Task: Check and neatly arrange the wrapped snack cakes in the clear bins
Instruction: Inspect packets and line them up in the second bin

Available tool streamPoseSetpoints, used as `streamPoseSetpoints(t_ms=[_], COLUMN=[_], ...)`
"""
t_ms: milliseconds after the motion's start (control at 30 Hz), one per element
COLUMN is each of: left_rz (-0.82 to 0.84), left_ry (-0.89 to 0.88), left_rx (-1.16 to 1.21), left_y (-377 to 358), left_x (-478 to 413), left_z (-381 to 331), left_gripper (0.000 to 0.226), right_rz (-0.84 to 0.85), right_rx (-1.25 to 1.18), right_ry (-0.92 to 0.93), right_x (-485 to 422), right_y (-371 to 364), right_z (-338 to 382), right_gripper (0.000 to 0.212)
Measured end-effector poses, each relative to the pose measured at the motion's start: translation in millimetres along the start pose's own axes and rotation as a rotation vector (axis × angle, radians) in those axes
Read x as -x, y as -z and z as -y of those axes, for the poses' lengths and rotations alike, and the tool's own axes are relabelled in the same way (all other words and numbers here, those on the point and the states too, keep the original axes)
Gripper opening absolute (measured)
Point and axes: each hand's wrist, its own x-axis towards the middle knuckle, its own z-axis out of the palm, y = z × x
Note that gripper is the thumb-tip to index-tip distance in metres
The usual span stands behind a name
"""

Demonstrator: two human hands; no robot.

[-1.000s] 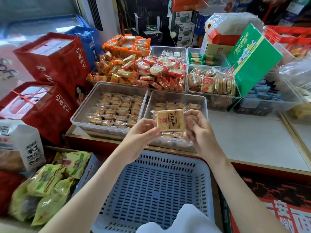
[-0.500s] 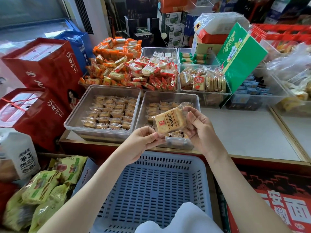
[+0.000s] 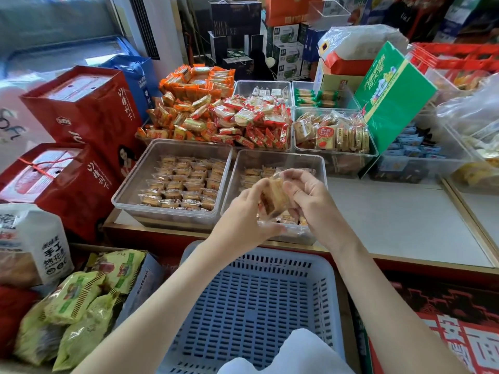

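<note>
A yellow wrapped snack cake (image 3: 272, 197) is held edge-on above the front of the right clear bin (image 3: 320, 164). My left hand (image 3: 243, 217) grips its left side and my right hand (image 3: 310, 201) pinches its right side. That bin holds a few rows of similar wrapped cakes, partly hidden behind my hands. The left clear bin (image 3: 135, 179) beside it holds several neat rows of small wrapped cakes (image 3: 183, 182).
A blue slotted basket (image 3: 251, 300) sits below my arms. Behind the bins are piles of orange (image 3: 186, 112) and red (image 3: 251, 122) snack packs, a bin of biscuits (image 3: 332, 133) and a green carton (image 3: 391, 95). Red gift boxes (image 3: 81, 109) stand left; white countertop (image 3: 405, 222) lies right.
The cake has been turned from face-up to edge-on and lowered toward the right bin. Both hands closed in around it.
</note>
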Motion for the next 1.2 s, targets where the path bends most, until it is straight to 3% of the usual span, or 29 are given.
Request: streamPoseSetpoints(t_ms=[100, 200, 267, 333, 433, 533, 600, 767, 900, 1000, 1200], left_rz=[-0.107, -0.031, 0.052, 0.089, 0.147, 0.252, 0.309, 0.116, 0.085, 0.054, -0.001], left_ry=[0.041, 0.126, 0.119, 0.099, 0.106, 0.131, 0.173, 0.302, 0.276, 0.253, 0.277], left_rx=[0.141, 0.496, 0.827, 1.057, 1.219, 1.346, 1.383, 1.289, 1.294, 1.289, 1.293], left_y=[-4, -1, 1, 3, 3, 6, 9, 7, 3, 0, -7], left_x=[-7, -10, -9, -9, -10, -13, -14, -18, -21, -25, -36], left_z=[1, 10, 11, 14, 18, 26, 29, 34, 44, 48, 57], left_gripper=[0.066, 0.049, 0.049, 0.051, 0.05, 0.056, 0.071, 0.042, 0.047, 0.036, 0.034], right_rz=[0.123, 0.009, -0.152, -0.102, 0.002, -0.09, -0.153, -0.206, -0.215, -0.253, -0.36], right_rx=[-0.066, -0.124, -0.005, 0.023, -0.237, -0.299, -0.308, -0.385, -0.364, -0.291, -0.052], right_ry=[-0.015, -0.049, -0.133, -0.24, -0.273, -0.255, -0.272, -0.283, -0.273, -0.229, -0.155], right_x=[0, -6, -13, -15, -16, -22, -26, -33, -37, -41, -54], right_y=[-6, 0, 7, 10, 8, 6, 5, 1, 0, -3, -10], right_z=[4, -3, -15, -24, -28, -30, -33, -40, -43, -43, -50], right_gripper=[0.02, 0.021, 0.023, 0.034, 0.045, 0.047, 0.042, 0.01, 0.015, 0.014, 0.019])
